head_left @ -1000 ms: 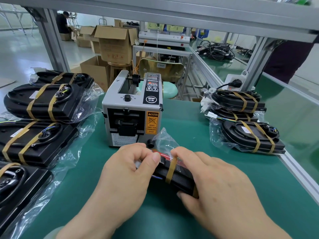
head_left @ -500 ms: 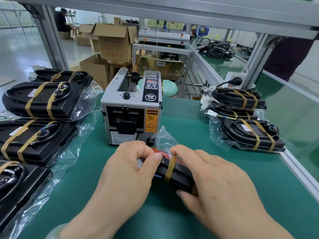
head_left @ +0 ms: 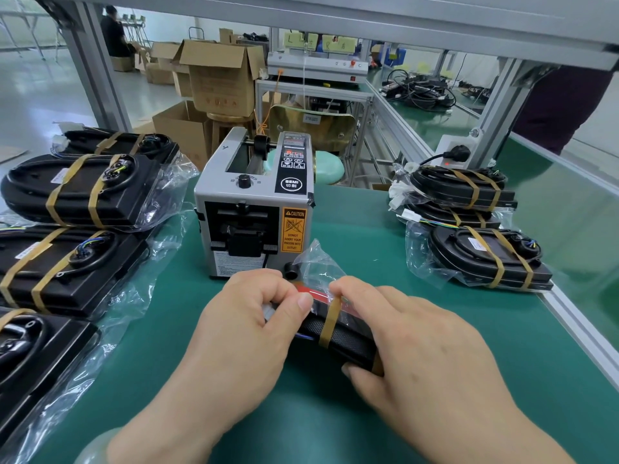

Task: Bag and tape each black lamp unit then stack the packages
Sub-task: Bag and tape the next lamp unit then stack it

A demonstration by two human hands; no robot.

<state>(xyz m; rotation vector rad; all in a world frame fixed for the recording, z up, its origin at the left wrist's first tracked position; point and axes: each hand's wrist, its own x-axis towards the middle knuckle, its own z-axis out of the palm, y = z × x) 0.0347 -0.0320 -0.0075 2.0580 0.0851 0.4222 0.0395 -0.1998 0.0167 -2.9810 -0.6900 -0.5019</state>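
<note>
A black lamp unit [head_left: 345, 343] in a clear plastic bag stands on its edge on the green mat, just in front of the tape dispenser [head_left: 254, 209]. A brown tape strip [head_left: 330, 324] runs over its upper edge. My left hand [head_left: 241, 333] grips the unit's left end, thumb pressing the bag near the tape. My right hand [head_left: 418, 356] holds the right part, its index finger curled onto the tape's top and thumb under the near edge. The bag's loose end [head_left: 318, 262] sticks up behind my fingers.
Taped bagged units [head_left: 83, 192] lie in rows on the left. A stack of taped packages [head_left: 482, 256] sits on the right near the aluminium table edge [head_left: 582, 333]. A plug and socket [head_left: 455, 154] stand behind it. Cardboard boxes [head_left: 217, 82] are beyond the table.
Both hands stay on the unit in nearly the same grip. My right index finger has shifted slightly along the tape on the top edge.
</note>
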